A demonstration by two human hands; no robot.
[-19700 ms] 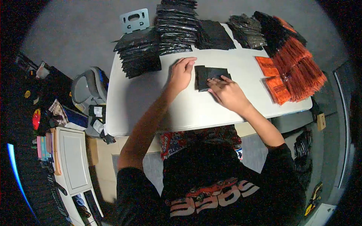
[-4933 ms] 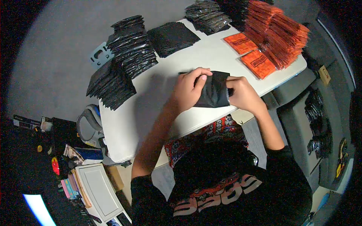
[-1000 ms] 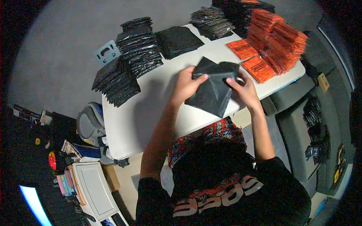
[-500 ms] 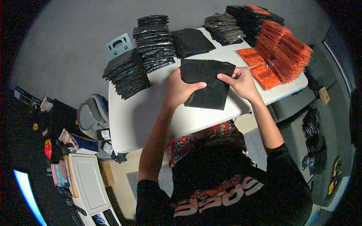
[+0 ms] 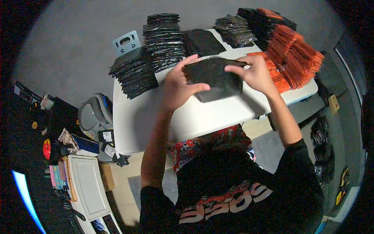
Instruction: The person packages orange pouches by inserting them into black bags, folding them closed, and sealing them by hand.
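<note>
A flat black pouch [image 5: 214, 72] is held above the white table, its lower part smeared by motion. My right hand [image 5: 257, 76] pinches its upper right corner, thumb on the front face. At the left edge is my left hand [image 5: 181, 84], thumb and fingers spread apart around that side; whether its fingertips touch the pouch is hard to tell. Just behind the pouch lies a low stack of black pieces [image 5: 204, 42]. Orange packets [image 5: 278, 76] lie close to my right hand, partly hidden by it.
On the white table [image 5: 132, 128] stand tall stacks of black packets [image 5: 163, 43], a leaning black stack [image 5: 134, 74], a greyish stack [image 5: 233, 31] and a large orange stack [image 5: 296, 50]. A light blue plastic plate [image 5: 126, 42] is at the back left. A grey chair [image 5: 91, 117] stands left.
The pouch has tipped and its lower edge has risen. My left hand's fingers have spread from its left edge. My right hand has moved slightly up and right, still pinching the corner.
</note>
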